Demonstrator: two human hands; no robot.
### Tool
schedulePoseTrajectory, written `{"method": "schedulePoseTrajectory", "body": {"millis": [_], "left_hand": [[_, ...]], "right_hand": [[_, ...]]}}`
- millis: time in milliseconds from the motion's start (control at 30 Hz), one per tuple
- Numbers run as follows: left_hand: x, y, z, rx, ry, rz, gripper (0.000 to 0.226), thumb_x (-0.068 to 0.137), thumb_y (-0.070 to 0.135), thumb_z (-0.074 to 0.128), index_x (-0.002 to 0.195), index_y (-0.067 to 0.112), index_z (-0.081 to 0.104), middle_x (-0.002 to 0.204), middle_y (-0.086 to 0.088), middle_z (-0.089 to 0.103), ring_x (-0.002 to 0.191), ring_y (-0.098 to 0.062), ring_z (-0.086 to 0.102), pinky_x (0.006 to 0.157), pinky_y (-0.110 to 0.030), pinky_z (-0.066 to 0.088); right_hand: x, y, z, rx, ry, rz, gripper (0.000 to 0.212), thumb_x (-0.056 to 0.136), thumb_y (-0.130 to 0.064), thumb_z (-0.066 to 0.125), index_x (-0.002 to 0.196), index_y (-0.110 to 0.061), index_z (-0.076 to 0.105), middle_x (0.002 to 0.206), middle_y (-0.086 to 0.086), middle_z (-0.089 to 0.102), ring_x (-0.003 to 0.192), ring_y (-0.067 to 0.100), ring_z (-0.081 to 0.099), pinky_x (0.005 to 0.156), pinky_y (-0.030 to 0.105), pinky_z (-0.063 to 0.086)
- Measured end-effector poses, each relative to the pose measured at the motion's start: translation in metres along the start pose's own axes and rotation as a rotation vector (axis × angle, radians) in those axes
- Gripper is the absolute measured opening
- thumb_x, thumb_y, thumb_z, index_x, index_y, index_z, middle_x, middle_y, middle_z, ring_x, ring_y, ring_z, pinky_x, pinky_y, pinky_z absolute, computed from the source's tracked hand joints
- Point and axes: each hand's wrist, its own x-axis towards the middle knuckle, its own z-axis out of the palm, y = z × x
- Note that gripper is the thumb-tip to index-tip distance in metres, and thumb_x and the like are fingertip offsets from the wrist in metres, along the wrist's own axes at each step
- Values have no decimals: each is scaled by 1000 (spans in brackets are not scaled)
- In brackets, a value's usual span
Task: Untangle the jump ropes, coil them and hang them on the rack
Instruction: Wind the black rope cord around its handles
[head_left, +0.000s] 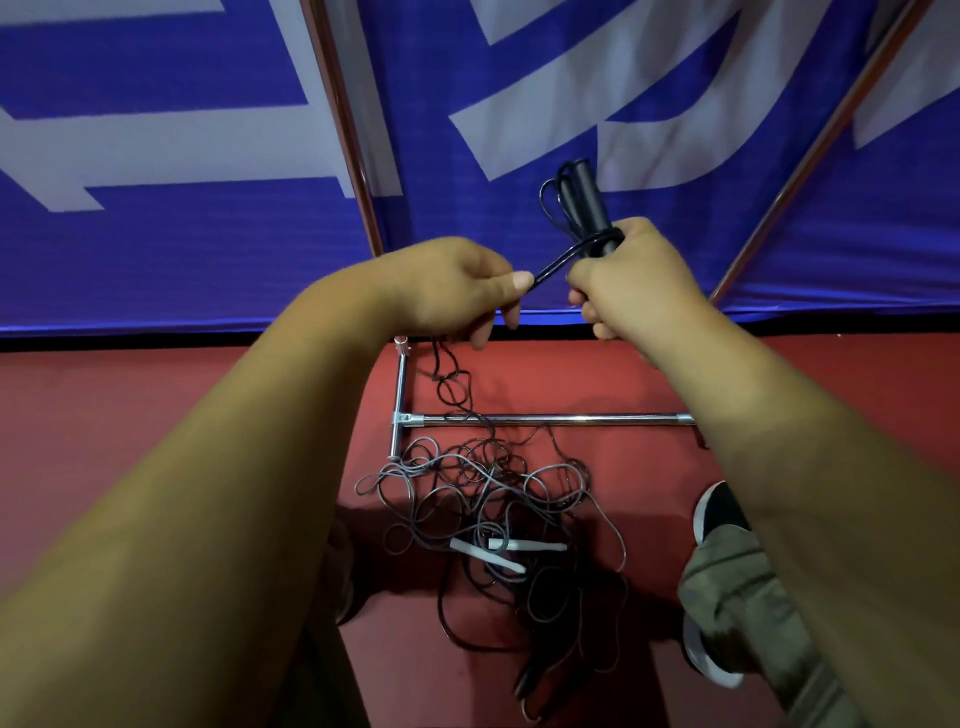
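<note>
Above the red floor, in front of a blue banner, both hands work one black rope. The right hand is closed around a pair of black handles held upright, with a few turns of cord looped beside and around them. The left hand pinches the same cord between thumb and forefinger, just beside the right hand; from there the cord drops down to the floor.

Below lies the tangle: grey and black cords piled over each other, with two white handles near the middle. The chrome rack lies just beyond the pile, a strand crossing its bar. A shoe stands to the right.

The cord looks thin, light and limp, probably slick, so it should slide through a loose pinch but snag where loops cross. The stiff handles are the sound place to grip; the left hand would best feed cord close to the coil, keeping slight tension. Pulling hard could tighten knots in the pile.
</note>
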Motion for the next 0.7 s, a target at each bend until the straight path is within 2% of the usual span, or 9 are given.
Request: {"method": "schedulePoseTrajectory", "body": {"millis": [100,167,233,300,367,467,533,600,700], "left_hand": [[0,7,4,-209,-23,-3,56,107,60,42,110,11,70,84,-10,78,67,-23,68,63,-25,53],[4,10,6,-376,14,-12,70,103,69,38,121,7,65,91,-13,79,68,-27,68,73,-33,56],[10,12,9,-535,57,-60,85,97,82,32,123,6,63,95,-13,80,67,-28,65,79,-39,56],[13,14,13,-718,121,-121,90,90,88,41,125,8,62,94,-11,80,62,-26,61,80,-41,59],[15,15,17,-903,184,-155,79,88,80,61,123,9,65,75,-7,69,50,-19,47,73,-38,61],[16,14,18,-1071,135,-165,67,85,66,75,125,13,72,58,3,38,40,-9,28,62,-29,56],[16,12,15,-1130,66,-137,50,88,58,75,121,20,76,55,6,33,38,-5,24,55,-21,44],[15,12,15,-1184,31,-122,29,92,51,75,106,25,77,54,7,32,37,-4,23,52,-18,33],[16,11,18,-1227,20,-98,23,93,47,74,96,24,73,51,7,34,35,-4,25,48,-17,30]], "right_hand": [[0,-2,2,-81,44,-54,34,85,-19,67,118,-20,57,87,5,75,62,22,68,49,39,59],[-1,-3,5,-128,43,-86,44,81,-25,69,122,-21,57,95,3,74,73,25,72,57,42,62],[-2,-3,8,-145,20,-110,53,75,-29,68,126,-23,55,100,3,72,80,27,73,60,38,56],[-5,-3,11,-181,-5,-133,56,76,-29,72,129,-23,54,101,0,70,83,25,71,61,31,49],[-8,-4,11,-264,-15,-151,53,79,-28,73,129,-21,55,100,-3,70,82,21,70,60,29,46],[-13,-6,13,-323,-96,-153,54,72,-31,69,124,-20,58,93,2,74,74,23,73,60,38,58],[-15,-5,13,-250,-193,-131,46,77,-22,68,121,-17,57,82,5,77,61,20,70,56,39,60],[-17,-7,11,-185,-273,-110,36,82,-13,66,117,-15,57,75,7,77,54,18,64,53,34,53],[-16,-9,6,-142,-336,-92,38,83,-11,68,119,-13,56,78,10,78,55,19,60,52,32,50]]}}
